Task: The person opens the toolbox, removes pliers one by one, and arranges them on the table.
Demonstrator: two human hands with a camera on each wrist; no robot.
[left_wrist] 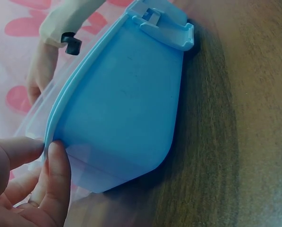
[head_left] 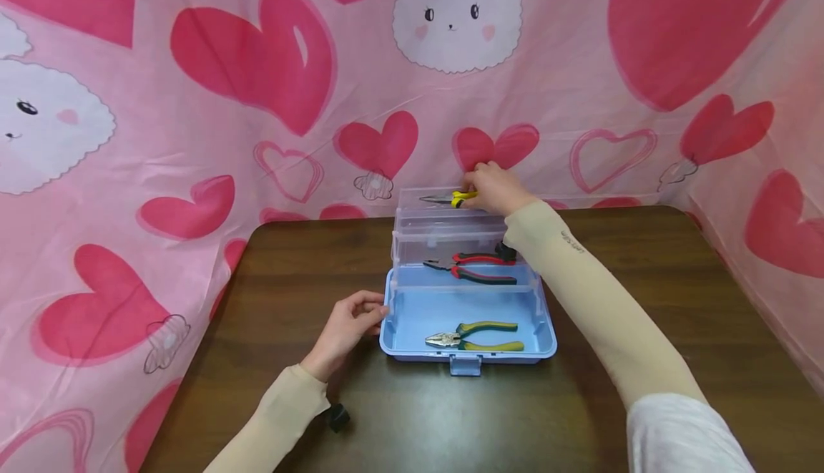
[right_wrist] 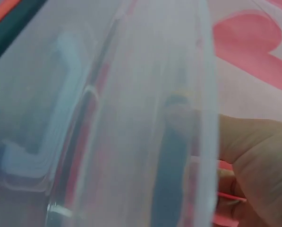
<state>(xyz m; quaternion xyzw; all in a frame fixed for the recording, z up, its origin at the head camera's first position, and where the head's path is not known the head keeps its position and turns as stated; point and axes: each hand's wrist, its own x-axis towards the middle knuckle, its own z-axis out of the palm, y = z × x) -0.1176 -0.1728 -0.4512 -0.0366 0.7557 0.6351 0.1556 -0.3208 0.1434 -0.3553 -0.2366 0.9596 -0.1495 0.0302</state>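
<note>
A light-blue toolbox (head_left: pixel 405 356) stands unfolded on the table, its clear tiered trays (head_left: pixel 418 247) raised toward the back. My left hand (head_left: pixel 347 326) pinches its left rim between thumb and fingers, as the left wrist view shows at the blue box wall (left_wrist: pixel 117 94). At the top tray, my right hand (head_left: pixel 496 188) holds yellow-and-black needle-nose pliers (head_left: pixel 458 200) by the handles, tip pointing left. Red-and-black pliers (head_left: pixel 483 278) lie in a tray below. Combination pliers with green-and-yellow handles (head_left: pixel 492 346) lie in the blue base. Translucent plastic blurs the right wrist view.
A front latch (head_left: pixel 465 366) hangs down from the box. The dark wooden table (head_left: pixel 296 265) extends on both sides. Behind it hangs a pink cloth (head_left: pixel 360 86) with hearts and rabbits, close to the raised trays.
</note>
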